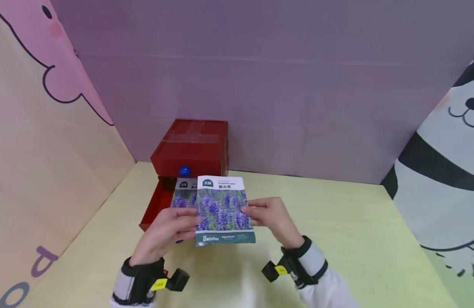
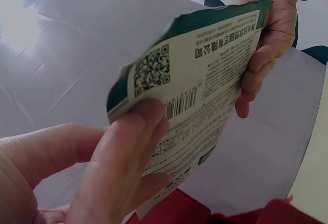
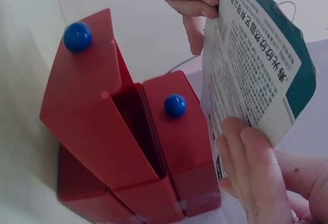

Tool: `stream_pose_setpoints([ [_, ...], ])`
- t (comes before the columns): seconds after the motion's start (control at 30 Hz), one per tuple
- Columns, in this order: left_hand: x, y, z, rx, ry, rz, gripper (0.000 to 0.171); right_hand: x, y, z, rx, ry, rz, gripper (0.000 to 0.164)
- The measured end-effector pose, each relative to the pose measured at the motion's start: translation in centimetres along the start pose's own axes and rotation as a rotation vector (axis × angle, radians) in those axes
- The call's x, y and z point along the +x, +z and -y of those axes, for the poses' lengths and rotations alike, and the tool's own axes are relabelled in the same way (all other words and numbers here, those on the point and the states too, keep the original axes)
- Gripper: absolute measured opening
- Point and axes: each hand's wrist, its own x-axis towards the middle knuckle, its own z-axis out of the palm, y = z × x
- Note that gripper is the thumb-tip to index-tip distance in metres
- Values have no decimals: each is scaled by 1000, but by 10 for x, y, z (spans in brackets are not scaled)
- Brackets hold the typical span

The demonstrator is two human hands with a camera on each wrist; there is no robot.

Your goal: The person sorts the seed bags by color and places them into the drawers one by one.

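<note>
Both hands hold a flower seed packet (image 1: 223, 209) with purple lavender on its front, upright before the red drawer box. My left hand (image 1: 165, 233) pinches its left edge and my right hand (image 1: 271, 216) pinches its right edge. Fingers (image 2: 128, 131) of the left hand lie against the printed back of the packet (image 2: 189, 96), beside its QR code. From the right wrist, right-hand fingers (image 3: 251, 157) also press on the back. A second, similar seed packet (image 1: 184, 194) shows partly behind the first, over the pulled-out drawer (image 1: 154, 205); its right part is hidden.
The red box (image 1: 191, 145) stands against the purple back wall, with a blue knob (image 1: 185, 171) on its upper drawer. A second blue knob (image 3: 78, 37) is on the pulled-out lower drawer. Pale yellow tabletop (image 1: 337, 235) extends to the right, and a panda-printed wall (image 1: 445, 158) borders it.
</note>
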Motion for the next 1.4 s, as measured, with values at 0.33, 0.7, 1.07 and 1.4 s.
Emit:
stream_pose_setpoints([
  [0.33,-5,-20,7,-42,-9,52,58,3,15,1,27,-18,83,31],
  [0.7,-7,-46,18,-123,-15,31,60,17,40,-6,107,22,210,33],
  [1.07,-1,-59,25,-138,-17,-40,46,18,45,-14,298,92,341,30],
  [1.4,4,-65,22,-114,-36,-117,41,15,47,-11,364,153,401,29],
])
